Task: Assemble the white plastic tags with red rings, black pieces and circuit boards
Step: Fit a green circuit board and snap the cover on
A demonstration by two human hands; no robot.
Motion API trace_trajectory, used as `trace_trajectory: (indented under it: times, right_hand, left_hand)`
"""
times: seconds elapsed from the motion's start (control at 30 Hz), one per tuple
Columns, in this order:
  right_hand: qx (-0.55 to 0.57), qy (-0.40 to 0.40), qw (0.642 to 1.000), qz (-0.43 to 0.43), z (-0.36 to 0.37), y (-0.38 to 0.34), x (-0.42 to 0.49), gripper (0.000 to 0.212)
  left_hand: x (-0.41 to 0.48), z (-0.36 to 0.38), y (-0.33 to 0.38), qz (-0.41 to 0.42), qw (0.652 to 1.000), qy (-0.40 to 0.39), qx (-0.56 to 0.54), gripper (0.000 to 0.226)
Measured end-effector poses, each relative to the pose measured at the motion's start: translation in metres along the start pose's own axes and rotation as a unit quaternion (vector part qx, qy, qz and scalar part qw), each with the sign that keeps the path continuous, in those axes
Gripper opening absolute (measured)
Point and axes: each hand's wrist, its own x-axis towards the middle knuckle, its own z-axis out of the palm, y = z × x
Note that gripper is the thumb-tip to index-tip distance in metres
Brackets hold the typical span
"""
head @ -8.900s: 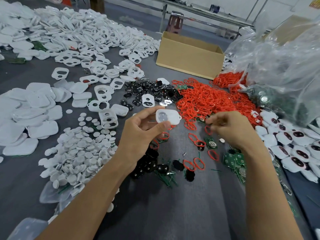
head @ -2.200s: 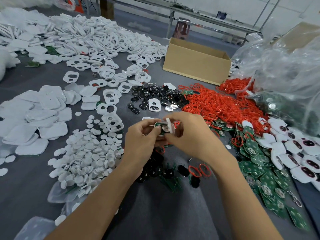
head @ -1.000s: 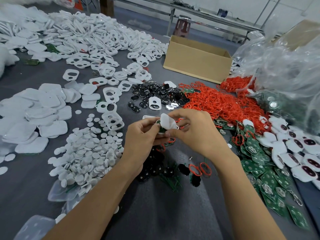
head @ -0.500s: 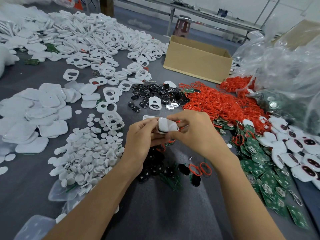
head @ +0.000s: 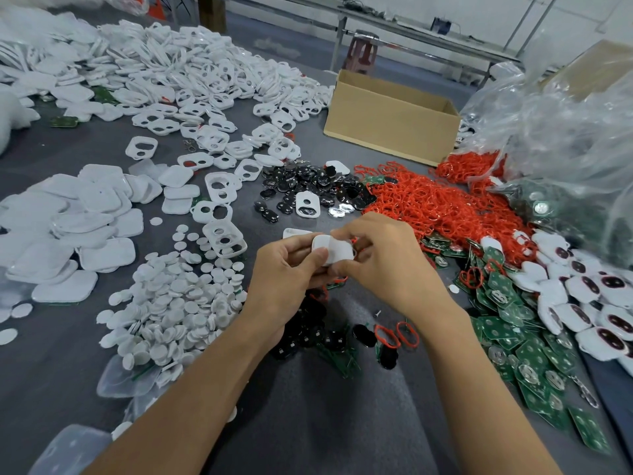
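Apparently pressing shut a white tag (head: 337, 252), pinched in curled fingers of left hand (head: 286, 269) and right hand (head: 380, 258) near the red rings (head: 435, 207): squeeze evenly, keeping both halves aligned.

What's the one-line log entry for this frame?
left hand: grips tag | right hand: grips tag | tag: white, between hands | rings: red pile behind right hand | boards: green, right of hands
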Motion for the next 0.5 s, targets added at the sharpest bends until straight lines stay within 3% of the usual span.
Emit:
trace_trajectory:
  times: [0.2, 0.4, 0.5]
  right_hand:
    - [0.012, 0.005, 1.0, 0.003, 0.004, -0.005, 0.002, 0.04]
    - [0.154, -0.002, 0.986, 0.056, 0.001, 0.002, 0.001, 0.01]
    - [0.224, -0.025, 0.97, 0.096, -0.001, 0.007, 0.0, 0.012]
  left_hand:
    - [-0.002, 0.0, 0.0, -0.006, 1.0, 0.03, 0.003, 0.017]
    - [-0.001, 0.001, 0.001, 0.048, 0.998, 0.025, 0.014, 0.022]
    - [-0.002, 0.005, 0.0, 0.061, 0.998, 0.016, 0.021, 0.027]
